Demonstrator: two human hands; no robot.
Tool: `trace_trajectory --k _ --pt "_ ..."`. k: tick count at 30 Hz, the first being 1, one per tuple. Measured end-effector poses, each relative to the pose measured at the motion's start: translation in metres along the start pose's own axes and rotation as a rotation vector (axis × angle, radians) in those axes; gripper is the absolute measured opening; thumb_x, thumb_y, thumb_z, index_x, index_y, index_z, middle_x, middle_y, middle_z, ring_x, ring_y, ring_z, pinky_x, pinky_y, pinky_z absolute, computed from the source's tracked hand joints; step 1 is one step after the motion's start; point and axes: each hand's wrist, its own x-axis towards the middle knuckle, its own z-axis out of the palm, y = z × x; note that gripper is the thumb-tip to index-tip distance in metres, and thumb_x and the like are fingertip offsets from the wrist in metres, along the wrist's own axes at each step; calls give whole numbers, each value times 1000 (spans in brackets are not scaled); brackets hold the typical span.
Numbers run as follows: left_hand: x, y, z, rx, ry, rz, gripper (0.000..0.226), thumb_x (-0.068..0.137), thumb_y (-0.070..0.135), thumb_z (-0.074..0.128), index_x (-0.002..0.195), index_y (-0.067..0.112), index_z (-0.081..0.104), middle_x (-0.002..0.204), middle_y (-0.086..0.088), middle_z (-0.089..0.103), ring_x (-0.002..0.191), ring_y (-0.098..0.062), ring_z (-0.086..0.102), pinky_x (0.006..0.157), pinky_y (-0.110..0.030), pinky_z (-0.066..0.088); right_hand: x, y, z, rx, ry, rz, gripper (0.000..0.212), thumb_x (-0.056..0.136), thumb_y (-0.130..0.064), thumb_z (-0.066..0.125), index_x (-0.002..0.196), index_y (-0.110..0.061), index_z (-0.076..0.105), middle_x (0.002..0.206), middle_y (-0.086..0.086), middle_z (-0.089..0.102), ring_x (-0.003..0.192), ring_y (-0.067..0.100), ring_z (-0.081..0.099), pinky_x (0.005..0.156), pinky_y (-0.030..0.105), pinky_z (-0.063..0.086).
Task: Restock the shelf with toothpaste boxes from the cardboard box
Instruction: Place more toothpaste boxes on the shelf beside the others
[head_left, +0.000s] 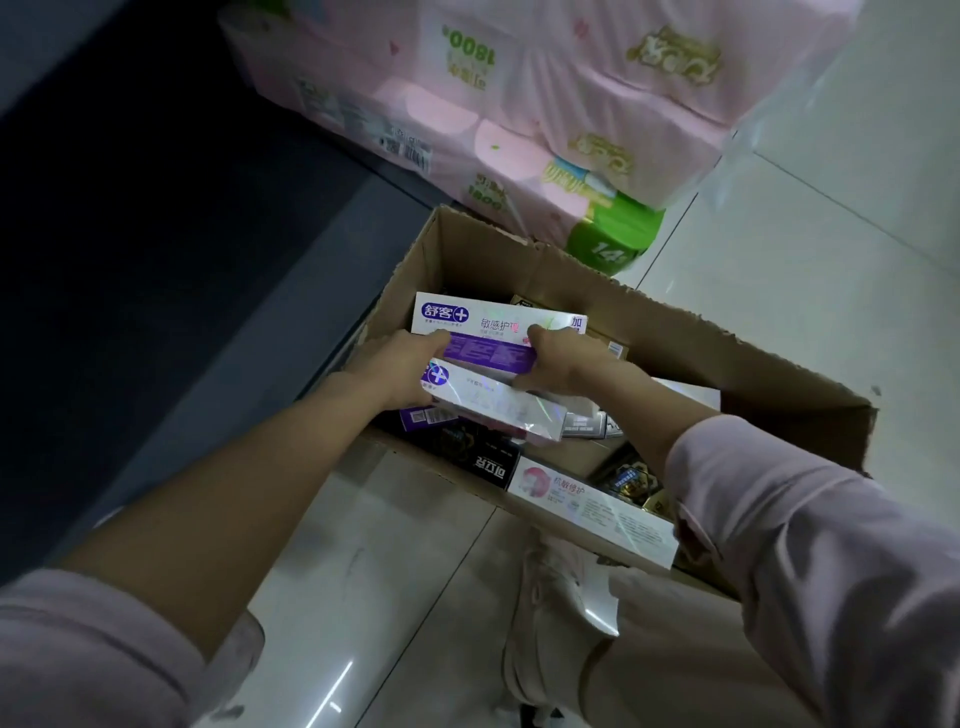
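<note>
Over the open brown cardboard box (649, 322), left hand (387, 371) and right hand (566, 358) are clamping curled fingers on white-and-purple toothpaste boxes (493, 338), seemingly two stacked.

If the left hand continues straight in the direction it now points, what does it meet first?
Probably the purple-and-white toothpaste box that the left hand already holds; beyond it stands the cardboard box far wall, though depth is unclear.

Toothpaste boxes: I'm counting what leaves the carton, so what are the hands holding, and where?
Both hands grip two stacked white-and-purple toothpaste boxes over the cardboard box: left hand at their left end, right hand nearer the right end.
</note>
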Motion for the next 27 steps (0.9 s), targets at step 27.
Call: trace_trajectory --k 27 --pt "-335 114 -249 -846 621 -245 28 83 38 66 70 14 57 71 -4 65 54 -13 58 48 -22 41 -314 -186 -192 1167 531 -249 40 88 -56 51 89 -16 53 88 13 67 75 27 67 73 35 53"
